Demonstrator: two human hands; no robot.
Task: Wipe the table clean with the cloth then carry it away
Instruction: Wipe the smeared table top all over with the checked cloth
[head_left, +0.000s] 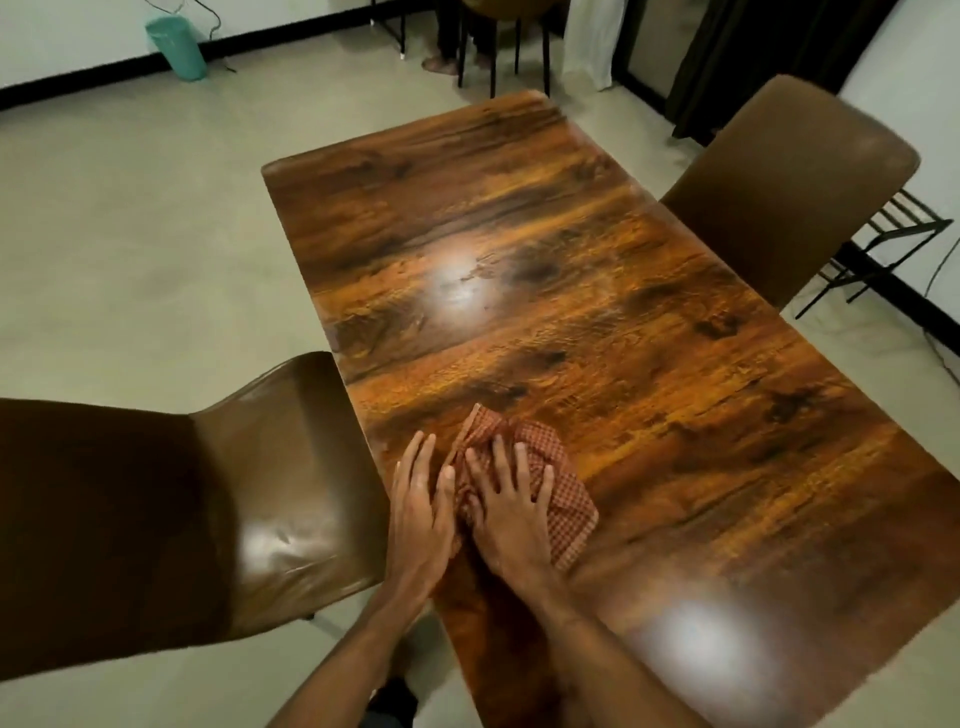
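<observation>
Head view: we note the right grip (511, 512) spread flat, fingers straight, pressing the cloth (571, 512) onto the desk (571, 286). The left grip (418, 514) lies flat just beside it on bare wood, thumb at the cloth's edge. The cloth is red-brown checked, bunched, near the desk's left edge. A teal bin (176, 47) stands by the far wall, its contents unseen.
</observation>
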